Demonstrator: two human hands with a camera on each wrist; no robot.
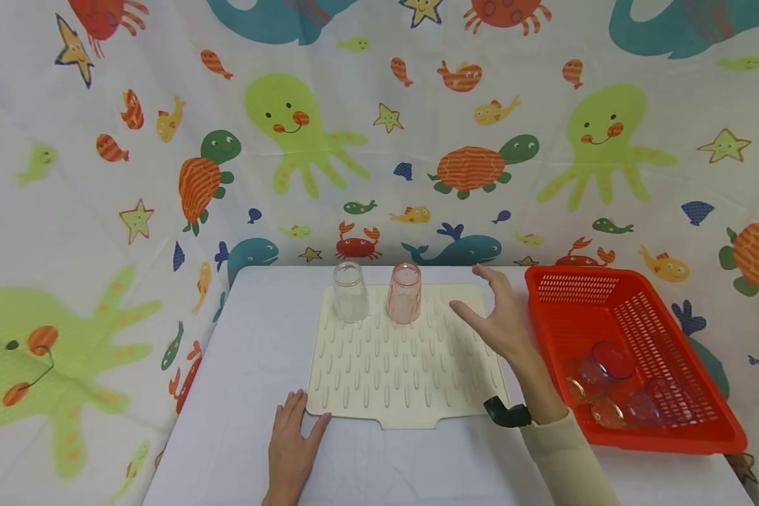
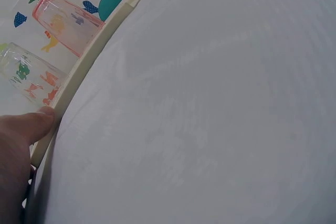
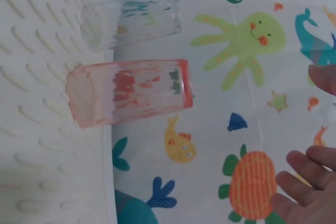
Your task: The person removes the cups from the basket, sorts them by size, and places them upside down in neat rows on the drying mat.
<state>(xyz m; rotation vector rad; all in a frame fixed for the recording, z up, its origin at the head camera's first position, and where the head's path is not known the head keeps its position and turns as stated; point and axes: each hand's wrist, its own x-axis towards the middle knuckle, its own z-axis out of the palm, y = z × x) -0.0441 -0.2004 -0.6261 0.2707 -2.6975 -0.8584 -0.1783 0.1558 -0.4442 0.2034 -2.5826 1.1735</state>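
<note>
meanwhile, clear glass point(image 1: 351, 299) and pink glass point(image 1: 405, 299) stand near far edge of draining board point(image 1: 458, 365); right hand point(image 1: 502, 316), empty, fingers spread, near far right corner; left hand point(image 1: 291, 439), fingers extended, touching near left corner. low leftward sweep could topple pink glass; corner shove, both.
</note>
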